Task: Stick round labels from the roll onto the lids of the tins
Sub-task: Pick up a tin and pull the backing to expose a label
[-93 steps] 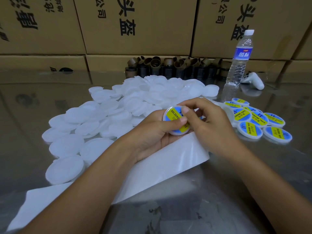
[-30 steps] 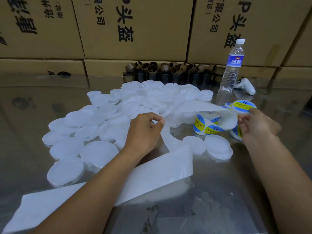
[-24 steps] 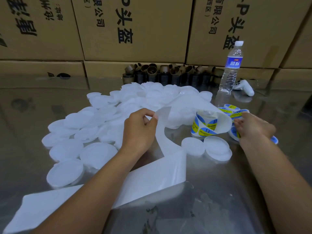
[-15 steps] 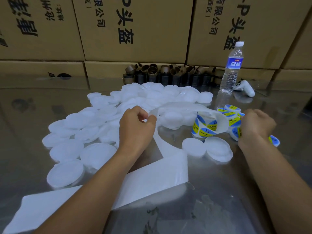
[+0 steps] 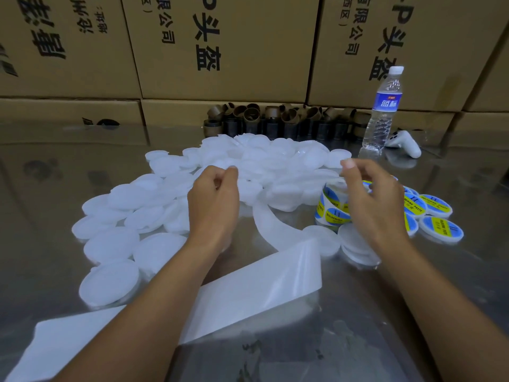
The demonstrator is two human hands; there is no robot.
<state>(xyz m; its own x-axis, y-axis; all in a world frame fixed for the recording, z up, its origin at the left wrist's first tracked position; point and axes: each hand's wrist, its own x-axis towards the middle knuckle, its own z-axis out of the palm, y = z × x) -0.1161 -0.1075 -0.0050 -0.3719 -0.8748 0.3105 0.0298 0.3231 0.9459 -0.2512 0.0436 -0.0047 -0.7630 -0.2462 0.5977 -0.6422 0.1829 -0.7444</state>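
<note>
Hands hang above the worktop [image 5: 303,354]: the left hand [image 5: 213,199] pinches the white backing strip [image 5: 271,226] over the pile of plain lids [image 5: 110,244]; the right hand [image 5: 371,199], fingers half curled, is over the label roll [image 5: 330,208], its hold unclear. Labelled tins [image 5: 438,206] lie just right of it.

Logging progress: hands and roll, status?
Left hand pinches liner. Right hand over roll, grip unclear. Labelled tins at right, blank tins left. Nothing in the way.

- unlabelled tins [image 5: 165,188] lay heaped on the bench [image 5: 413,312], left of the label roll [image 5: 332,208].
- labelled tins [image 5: 438,208] sat right of the roll.
- a bottle [image 5: 381,111] stood behind them.
</note>
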